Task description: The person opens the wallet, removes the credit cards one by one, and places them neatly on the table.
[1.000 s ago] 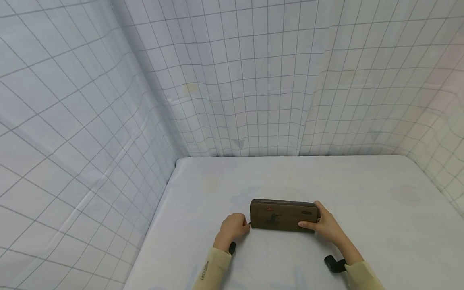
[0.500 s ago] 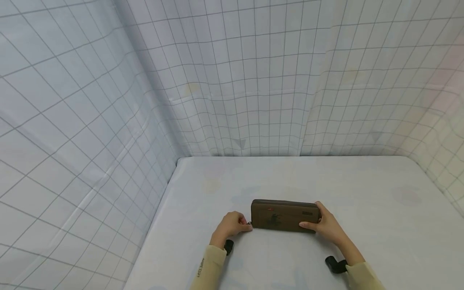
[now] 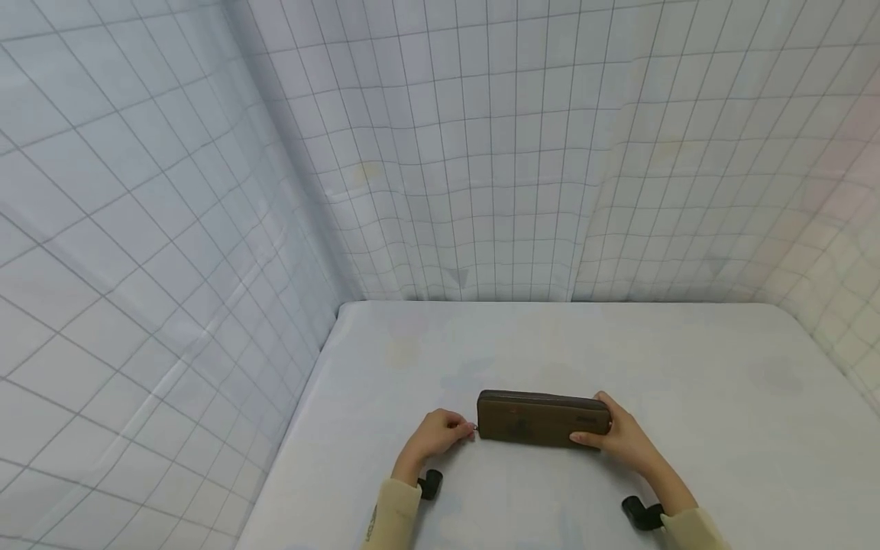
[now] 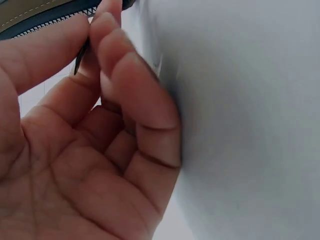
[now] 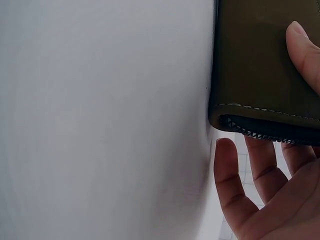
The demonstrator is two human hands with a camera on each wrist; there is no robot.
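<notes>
A long brown zip-around wallet [image 3: 529,420] stands on its long edge on the white table, its flat face toward me. My right hand [image 3: 622,439] grips its right end, thumb on the front face and fingers behind. In the right wrist view, the zipper teeth [image 5: 260,136] run along that end above my fingers. At the wallet's lower left corner is my left hand [image 3: 436,434]. Its thumb and index finger pinch a dark zipper pull [image 4: 81,57], seen in the left wrist view just below the zipped edge. The other fingers curl near the table surface.
The white-covered table [image 3: 385,351] spreads around the wallet. White grid-patterned sheeting [image 3: 454,153] hangs behind it, with more along the left and right sides. A black wrist camera [image 3: 642,513] sits below my right hand, and another black camera [image 3: 431,484] by my left wrist.
My left hand has turned and drawn slightly left, its thumb and finger now showing at the wallet's corner. My right hand keeps its hold. The wallet sits slightly lower in the head view.
</notes>
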